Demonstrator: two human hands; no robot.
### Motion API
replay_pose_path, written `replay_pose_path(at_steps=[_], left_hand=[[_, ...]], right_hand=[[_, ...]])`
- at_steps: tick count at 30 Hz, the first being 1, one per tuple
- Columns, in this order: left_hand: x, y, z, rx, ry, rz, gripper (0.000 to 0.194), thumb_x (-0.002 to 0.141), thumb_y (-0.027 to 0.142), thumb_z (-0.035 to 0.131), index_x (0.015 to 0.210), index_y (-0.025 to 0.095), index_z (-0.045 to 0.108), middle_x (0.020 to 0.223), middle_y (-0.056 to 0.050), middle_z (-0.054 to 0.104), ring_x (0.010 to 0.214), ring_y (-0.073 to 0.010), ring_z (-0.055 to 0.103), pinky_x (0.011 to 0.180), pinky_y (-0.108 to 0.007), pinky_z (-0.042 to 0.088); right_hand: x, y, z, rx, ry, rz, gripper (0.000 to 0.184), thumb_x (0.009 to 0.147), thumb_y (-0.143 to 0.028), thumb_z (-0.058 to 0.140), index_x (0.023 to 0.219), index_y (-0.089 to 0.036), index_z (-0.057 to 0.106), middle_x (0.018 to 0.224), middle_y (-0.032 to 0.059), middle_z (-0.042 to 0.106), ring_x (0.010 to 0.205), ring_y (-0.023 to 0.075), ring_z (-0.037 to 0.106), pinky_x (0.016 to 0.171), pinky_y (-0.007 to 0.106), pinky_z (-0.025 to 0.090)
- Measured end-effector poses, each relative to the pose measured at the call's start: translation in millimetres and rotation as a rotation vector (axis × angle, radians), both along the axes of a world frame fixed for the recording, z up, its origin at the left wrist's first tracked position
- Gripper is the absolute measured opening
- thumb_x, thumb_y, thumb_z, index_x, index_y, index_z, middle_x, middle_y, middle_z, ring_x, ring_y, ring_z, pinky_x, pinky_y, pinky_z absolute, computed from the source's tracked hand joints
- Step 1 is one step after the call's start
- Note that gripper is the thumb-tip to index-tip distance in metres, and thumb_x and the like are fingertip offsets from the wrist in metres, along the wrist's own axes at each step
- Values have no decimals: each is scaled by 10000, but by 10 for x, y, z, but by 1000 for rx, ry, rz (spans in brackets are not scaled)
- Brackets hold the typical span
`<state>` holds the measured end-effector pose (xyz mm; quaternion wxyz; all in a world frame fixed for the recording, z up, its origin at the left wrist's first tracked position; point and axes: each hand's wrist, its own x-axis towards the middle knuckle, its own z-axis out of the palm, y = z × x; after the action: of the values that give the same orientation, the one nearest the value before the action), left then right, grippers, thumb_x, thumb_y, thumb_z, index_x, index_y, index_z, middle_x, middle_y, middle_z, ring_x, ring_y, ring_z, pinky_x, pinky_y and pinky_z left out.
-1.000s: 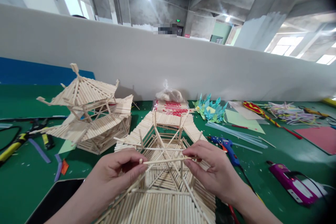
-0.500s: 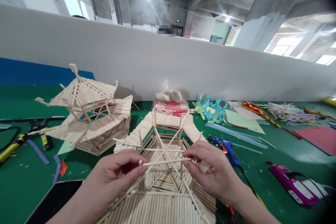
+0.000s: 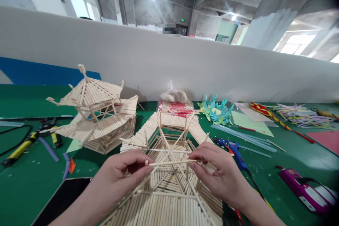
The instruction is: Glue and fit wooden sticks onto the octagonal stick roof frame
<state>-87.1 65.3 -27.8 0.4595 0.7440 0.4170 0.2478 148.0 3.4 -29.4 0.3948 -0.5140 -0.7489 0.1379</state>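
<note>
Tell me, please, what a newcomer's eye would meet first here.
Probably the pagoda-like stick model, standing at left on the green table. Next comes the thin stick held by left grip and right grip over the nearer model. Beyond, right of centre, a spiky turquoise ornament stands out.

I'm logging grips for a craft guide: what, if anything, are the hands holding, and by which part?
A thin wooden stick, above the stick model: the left hand pinches near one end, the right hand near the other.
</note>
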Motion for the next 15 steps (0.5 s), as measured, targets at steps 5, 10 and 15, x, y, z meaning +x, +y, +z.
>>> replay_pose_path(at_steps=[5,10,15], left_hand=[[-6,-3,11,-8,1,-4,183,783,341,539,744,187,630,719,-24,596,652,-151,500,569,-258,381],[-16,-12,20,12,-5,-10,167,779,319,546,734,187,637,696,-14,593,632,-140,493,557,-248,376],[13,-7,44,9,-4,-13,164,779,313,547,734,185,639,694,-14,598,633,-141,496,565,-249,377]], right_hand=[[8,-5,-11,-1,10,8,92,782,-160,534,804,-179,622,734,21,615,694,134,551,605,293,443],[22,-2,-24,-5,6,29,81,798,-170,533,809,-191,611,737,13,609,695,132,545,602,292,439],[15,-3,-29,0,15,30,77,801,-166,534,807,-195,606,738,12,608,690,132,544,591,289,438]])
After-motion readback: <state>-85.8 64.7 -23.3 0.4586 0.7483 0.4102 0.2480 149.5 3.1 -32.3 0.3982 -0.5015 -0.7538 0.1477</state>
